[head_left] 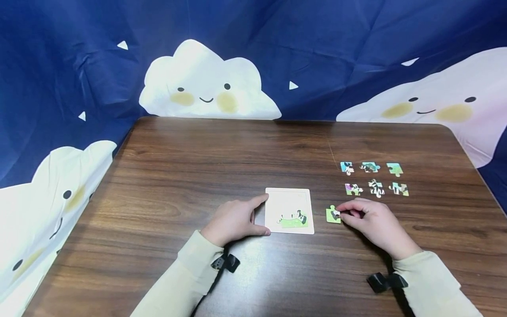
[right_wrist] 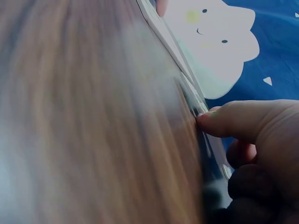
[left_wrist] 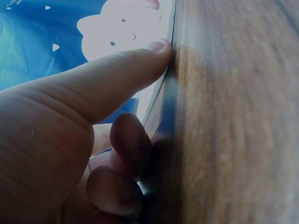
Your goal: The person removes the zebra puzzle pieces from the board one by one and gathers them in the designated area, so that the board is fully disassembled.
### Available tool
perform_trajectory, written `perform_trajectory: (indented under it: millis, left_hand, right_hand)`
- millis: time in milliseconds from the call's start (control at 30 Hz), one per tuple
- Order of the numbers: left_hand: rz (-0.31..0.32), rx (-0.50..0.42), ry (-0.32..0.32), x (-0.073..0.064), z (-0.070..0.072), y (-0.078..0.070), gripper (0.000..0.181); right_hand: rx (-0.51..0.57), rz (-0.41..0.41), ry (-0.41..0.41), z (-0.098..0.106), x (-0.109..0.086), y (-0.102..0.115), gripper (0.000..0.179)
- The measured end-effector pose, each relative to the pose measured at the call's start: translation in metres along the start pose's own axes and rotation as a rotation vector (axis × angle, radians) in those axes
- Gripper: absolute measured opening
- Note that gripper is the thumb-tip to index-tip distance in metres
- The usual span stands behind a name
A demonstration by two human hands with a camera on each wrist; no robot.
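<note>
A square white puzzle board [head_left: 287, 200] lies on the table, with a green and panda-patterned section [head_left: 294, 221] along its lower part. My left hand [head_left: 235, 221] is at the board's left edge. Its straight index finger touches near the upper corner and its thumb touches the lower corner; the left wrist view shows that thumb [left_wrist: 126, 70] extended along the edge. To the right of the board, my right hand [head_left: 374, 222] pinches a green jigsaw piece [head_left: 332, 215] with a black-and-white patch between thumb and forefinger. In the right wrist view the piece shows nearly edge-on, low over the table.
Several loose jigsaw pieces [head_left: 370, 167] lie in two rows beyond my right hand. The brown wooden table [head_left: 190, 176] meets a blue cloth [head_left: 309, 44] with white clouds at its back and sides. Black straps [head_left: 386, 282] sit on both sleeves.
</note>
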State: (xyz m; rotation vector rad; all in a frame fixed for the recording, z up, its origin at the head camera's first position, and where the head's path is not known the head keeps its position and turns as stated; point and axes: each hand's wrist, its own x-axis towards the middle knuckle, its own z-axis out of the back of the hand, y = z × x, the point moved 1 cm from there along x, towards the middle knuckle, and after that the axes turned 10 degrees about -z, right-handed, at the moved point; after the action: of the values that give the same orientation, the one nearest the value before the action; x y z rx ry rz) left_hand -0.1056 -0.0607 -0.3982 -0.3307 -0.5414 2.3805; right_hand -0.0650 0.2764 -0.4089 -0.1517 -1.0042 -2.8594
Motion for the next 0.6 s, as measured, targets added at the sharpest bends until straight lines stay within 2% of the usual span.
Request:
perform_trajectory:
  millis: [233, 600]
  left_hand:
    - [-0.005, 0.021, -0.003, 0.001, -0.001, -0.001, 0.092]
    - [-0.002, 0.017, -0.002, 0.001, 0.000, -0.001, 0.092]
  right_hand:
    - [-0.021, -0.122, 0.082, 0.016, 0.000, -0.014, 0.012]
    - [-0.001, -0.175, 0.111, 0.035, 0.001, -0.034, 0.010]
